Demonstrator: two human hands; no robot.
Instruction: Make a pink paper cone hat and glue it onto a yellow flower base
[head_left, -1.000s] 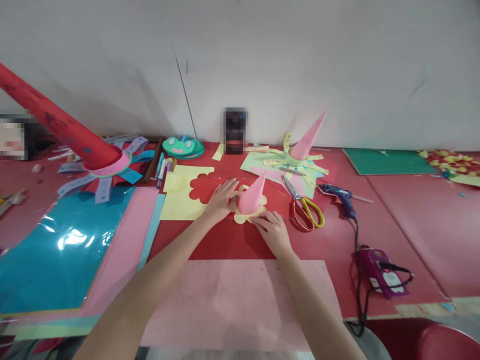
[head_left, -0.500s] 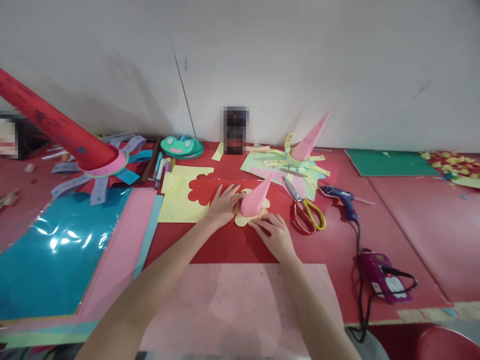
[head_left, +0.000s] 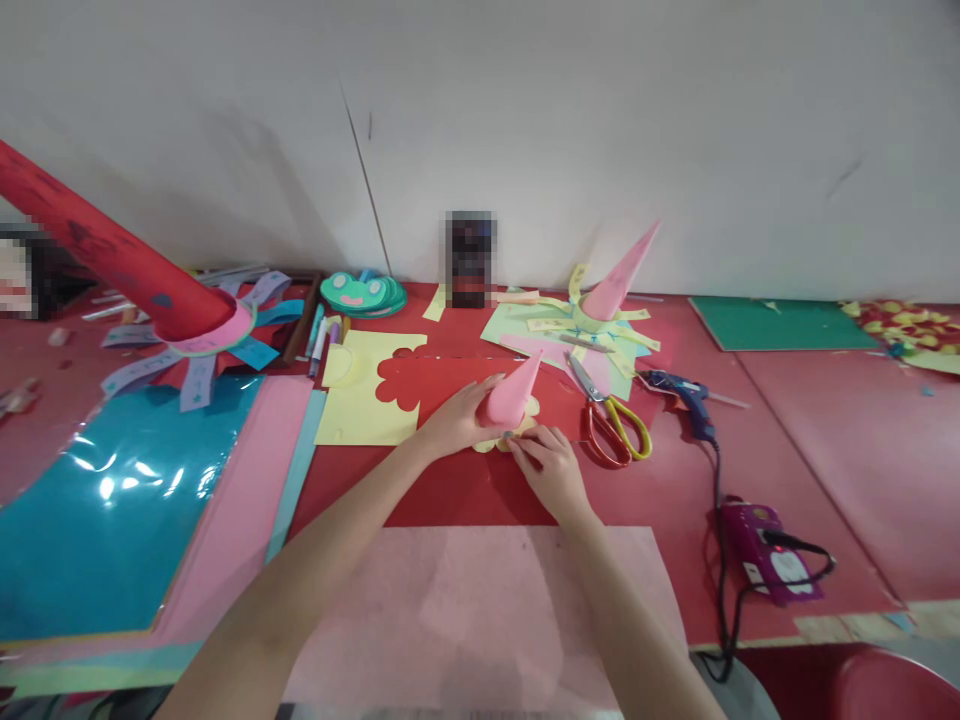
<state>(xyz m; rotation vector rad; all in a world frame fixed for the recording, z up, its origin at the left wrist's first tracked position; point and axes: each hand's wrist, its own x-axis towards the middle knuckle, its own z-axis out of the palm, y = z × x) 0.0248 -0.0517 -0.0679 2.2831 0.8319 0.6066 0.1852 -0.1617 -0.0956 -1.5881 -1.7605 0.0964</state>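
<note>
A small pink paper cone [head_left: 516, 392] stands, tip leaning right, on a pale yellow scalloped paper flower [head_left: 531, 408]. My left hand [head_left: 461, 415] is wrapped round the cone's left side and base, its thumb across the front. At the front right of the flower, my right hand [head_left: 553, 465] is closed, thumb and fingers pinching the petal edge beside the cone. Beneath lies red paper [head_left: 450, 372] with a scalloped left end, overlapping a yellow sheet [head_left: 367, 400]. Scissors [head_left: 609, 425] with one red and one yellow handle lie right of my hands.
A blue glue gun [head_left: 682, 395] lies at right, its cord running to a purple box [head_left: 772, 555]. Behind stands a finished-looking pink cone [head_left: 622, 275] with yellow strips. At left are a large red cone [head_left: 120, 250], blue sheets [head_left: 127, 510] and markers [head_left: 319, 345]. Pink paper [head_left: 480, 610] lies in front.
My left hand has gone from lying spread beside the cone to gripping round its base, its thumb now in front. My right hand stays at the flower's edge with little movement.
</note>
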